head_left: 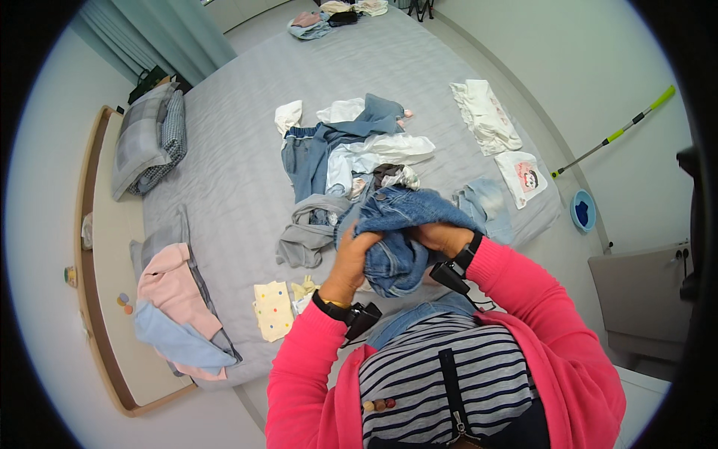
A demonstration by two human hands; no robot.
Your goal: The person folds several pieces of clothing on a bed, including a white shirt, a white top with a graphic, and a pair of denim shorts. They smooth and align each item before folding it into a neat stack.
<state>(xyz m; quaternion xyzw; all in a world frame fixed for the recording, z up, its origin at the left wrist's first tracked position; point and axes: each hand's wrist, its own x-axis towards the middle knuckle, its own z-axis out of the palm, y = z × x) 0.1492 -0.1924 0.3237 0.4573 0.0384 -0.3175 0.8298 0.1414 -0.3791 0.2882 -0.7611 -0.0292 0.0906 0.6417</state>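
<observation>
A bunched blue denim garment [404, 224] is held up before me, over the near edge of the bed. My left hand [354, 259] is closed on its left side, thumb on top of the cloth. My right hand [446, 238] grips the other side, its fingers partly hidden in the folds. Whether the garment is trousers or a jacket I cannot tell. Just beyond it lies a loose heap with blue denim clothing [318, 153], white cloth [389, 148] and a dark crumpled piece [389, 173]. A grey garment [308, 232] lies left of the denim.
Pink and light-blue clothes [176, 292] lie at the bed's left, below the pillows [146, 142]. A dotted yellow cloth [274, 310] is near my left forearm. White garments [485, 116] and light denim [486, 208] lie right. A blue basin [583, 209] and a green-handled pole [617, 135] stand beyond.
</observation>
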